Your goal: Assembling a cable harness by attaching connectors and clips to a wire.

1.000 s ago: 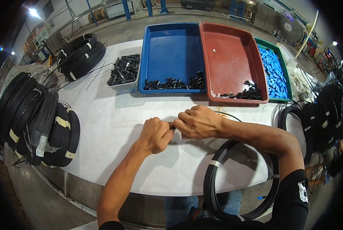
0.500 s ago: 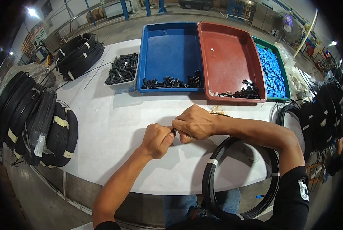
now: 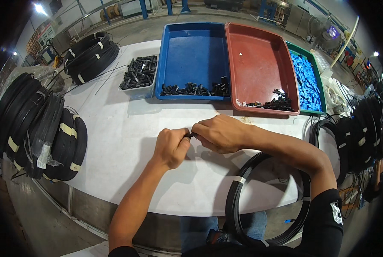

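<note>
Above the middle of the white table, my left hand [image 3: 170, 147] and my right hand [image 3: 220, 133] meet, both with closed fingers. A small black part [image 3: 192, 135] bridges the short gap between their fingertips, pinched from both sides. My fingers cover most of it, so its full shape is hidden. Below my right forearm, a coil of black cable [image 3: 233, 203] bound with white tape overhangs the table's near edge and rests by my lap. A blue-tipped cable end [image 3: 289, 221] shows inside the ring.
Beyond my hands stand a clear box of black parts [image 3: 141, 92], a blue tray [image 3: 193, 55], a red tray [image 3: 260, 60] and a green tray [image 3: 322, 107] of blue pieces. Black cable coils [image 3: 16, 115] crowd the left side, another stack [image 3: 93, 64] lies farther back, and more coils [image 3: 358, 132] are at right.
My hands have risen slightly away from me, and the fingertips have parted a little, so more of the black part shows between them. The view has shifted slightly.
</note>
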A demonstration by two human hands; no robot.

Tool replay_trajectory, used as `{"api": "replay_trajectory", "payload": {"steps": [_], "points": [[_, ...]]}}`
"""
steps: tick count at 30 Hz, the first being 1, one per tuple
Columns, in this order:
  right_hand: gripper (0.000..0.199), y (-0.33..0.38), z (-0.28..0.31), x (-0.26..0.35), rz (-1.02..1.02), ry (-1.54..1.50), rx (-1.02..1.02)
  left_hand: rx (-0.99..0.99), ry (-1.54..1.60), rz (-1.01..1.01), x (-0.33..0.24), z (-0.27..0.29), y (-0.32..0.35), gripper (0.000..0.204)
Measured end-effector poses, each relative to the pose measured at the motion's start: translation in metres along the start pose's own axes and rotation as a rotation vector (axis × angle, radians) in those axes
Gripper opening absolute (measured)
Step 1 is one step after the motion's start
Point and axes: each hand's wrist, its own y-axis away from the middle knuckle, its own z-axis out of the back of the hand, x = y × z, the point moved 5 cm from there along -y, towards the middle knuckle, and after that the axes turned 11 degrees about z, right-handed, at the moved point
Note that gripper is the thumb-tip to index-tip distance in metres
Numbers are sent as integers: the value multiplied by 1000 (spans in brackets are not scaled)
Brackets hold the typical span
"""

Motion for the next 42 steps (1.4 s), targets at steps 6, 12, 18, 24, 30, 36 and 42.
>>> {"api": "replay_trajectory", "payload": {"steps": [6, 12, 18, 24, 30, 36, 42], "points": [[20, 11, -1, 2, 129, 246, -55, 42, 70, 16, -3, -2, 2, 29], [26, 10, -5, 6, 252, 421, 26, 155, 67, -41, -2, -6, -1, 29], [26, 7, -3, 5, 275, 448, 16, 112, 217, -26, 3, -9, -2, 30], [22, -2, 1, 10, 415, 526, -92, 80, 237, -9, 2, -12, 1, 31], [20, 1, -9, 6, 97, 132, 3, -109, 48, -101, -7, -13, 9, 27], [25, -3, 5, -5, -79, -241, 194, -214, -12, -127, -12, -8, 8, 25], [18, 5, 11, 12, 263, 507, -12, 73, 229, 97, 7, -9, 1, 30]]}}
